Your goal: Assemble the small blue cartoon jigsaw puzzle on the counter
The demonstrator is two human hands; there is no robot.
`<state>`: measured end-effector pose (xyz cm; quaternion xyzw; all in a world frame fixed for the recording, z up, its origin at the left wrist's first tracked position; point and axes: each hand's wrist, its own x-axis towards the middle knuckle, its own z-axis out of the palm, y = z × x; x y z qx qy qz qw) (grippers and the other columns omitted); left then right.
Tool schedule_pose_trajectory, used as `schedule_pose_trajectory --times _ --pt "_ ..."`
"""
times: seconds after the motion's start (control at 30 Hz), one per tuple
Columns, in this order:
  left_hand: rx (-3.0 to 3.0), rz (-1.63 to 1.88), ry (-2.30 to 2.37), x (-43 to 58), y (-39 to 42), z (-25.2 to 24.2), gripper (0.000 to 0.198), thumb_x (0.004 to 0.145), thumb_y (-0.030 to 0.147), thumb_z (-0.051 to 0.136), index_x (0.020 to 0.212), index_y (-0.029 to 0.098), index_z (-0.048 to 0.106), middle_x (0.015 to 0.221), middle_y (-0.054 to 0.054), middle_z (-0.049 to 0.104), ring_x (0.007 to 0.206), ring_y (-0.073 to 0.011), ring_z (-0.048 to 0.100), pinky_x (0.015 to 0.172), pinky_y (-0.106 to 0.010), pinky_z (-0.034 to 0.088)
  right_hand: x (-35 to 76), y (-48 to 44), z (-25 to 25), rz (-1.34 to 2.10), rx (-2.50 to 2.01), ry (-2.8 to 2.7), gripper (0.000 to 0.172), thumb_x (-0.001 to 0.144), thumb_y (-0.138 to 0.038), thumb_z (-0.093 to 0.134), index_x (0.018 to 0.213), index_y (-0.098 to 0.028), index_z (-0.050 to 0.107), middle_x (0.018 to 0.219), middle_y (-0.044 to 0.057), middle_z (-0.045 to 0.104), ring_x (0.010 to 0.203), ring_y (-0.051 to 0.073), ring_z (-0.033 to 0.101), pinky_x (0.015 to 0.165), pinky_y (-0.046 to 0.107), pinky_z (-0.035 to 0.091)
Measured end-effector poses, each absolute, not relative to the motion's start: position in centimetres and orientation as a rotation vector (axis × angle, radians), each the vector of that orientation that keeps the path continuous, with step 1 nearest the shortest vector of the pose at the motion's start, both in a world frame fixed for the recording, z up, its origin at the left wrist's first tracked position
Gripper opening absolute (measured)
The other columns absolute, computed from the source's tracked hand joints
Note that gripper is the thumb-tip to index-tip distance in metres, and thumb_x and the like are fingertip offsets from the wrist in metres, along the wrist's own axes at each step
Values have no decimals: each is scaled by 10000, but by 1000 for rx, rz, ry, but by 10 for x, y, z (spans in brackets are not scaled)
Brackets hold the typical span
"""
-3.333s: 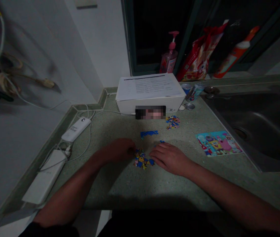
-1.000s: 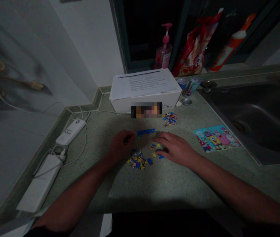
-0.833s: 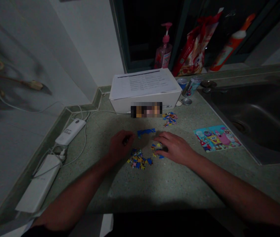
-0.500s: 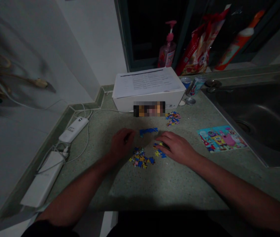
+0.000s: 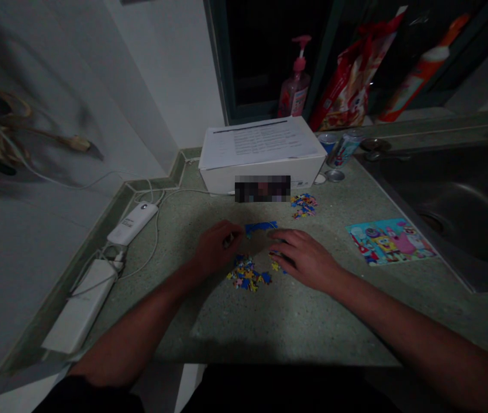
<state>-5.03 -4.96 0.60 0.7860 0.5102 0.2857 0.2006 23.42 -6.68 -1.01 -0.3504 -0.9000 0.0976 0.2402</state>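
Speckled green stone forms the surface (image 5: 295, 321), edged by a white wall, a dark window (image 5: 261, 51) and a steel sink (image 5: 463, 195) to the right. A white cardboard box (image 5: 265, 166) stands at the back, and a glossy picture card (image 5: 390, 241) lies flat near the sink.

A heap of small jigsaw pieces (image 5: 247, 275) lies between the hands, with a joined blue strip (image 5: 261, 228) just beyond it. The left hand (image 5: 218, 246) has its fingers curled narrow beside the strip; I cannot tell whether they pinch a piece. The right hand (image 5: 306, 255) lies flat, fingers spread over a few stray pieces (image 5: 275, 265).

Three seconds ago both hands sat at the heap; now they are nearer the strip.
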Motion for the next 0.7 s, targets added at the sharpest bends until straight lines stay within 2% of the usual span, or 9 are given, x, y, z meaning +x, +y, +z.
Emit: schedule_pose_trajectory --times 0.23,0.33,0.4,0.7 --pt "2308 456 1319 -53 -51 15 165 943 196 690 1073 235 783 982 -53 742 870 -229 702 833 -379 561 236 -65 -10 232 -967 -2471 224 1070 -268 606 1212 -209 769 1324 152 738 1230 330 697 1046 573 585" --pt "2402 387 1082 -53 -54 20 250 974 157 628 1152 247 778 1117 -77 757 1045 -261 710 950 -418 558 236 -65 -11 219 -956 -2492 216 1071 -268 607 1198 -200 769 1316 152 739 1213 326 700 1043 564 587" --pt "2449 353 974 -52 -56 23 286 990 137 592 1182 248 773 1164 -87 753 1094 -266 700 990 -434 545 236 -64 -11 205 -949 -2507 214 1072 -263 600 1192 -201 767 1304 150 740 1214 324 699 1041 562 589" --pt "2492 270 982 -50 -56 25 148 976 165 652 1075 219 749 1090 -79 734 1028 -262 679 945 -428 523 235 -59 -12 185 -909 -2509 215 1069 -260 596 1175 -206 776 1279 150 744 1204 333 696 1026 582 592"
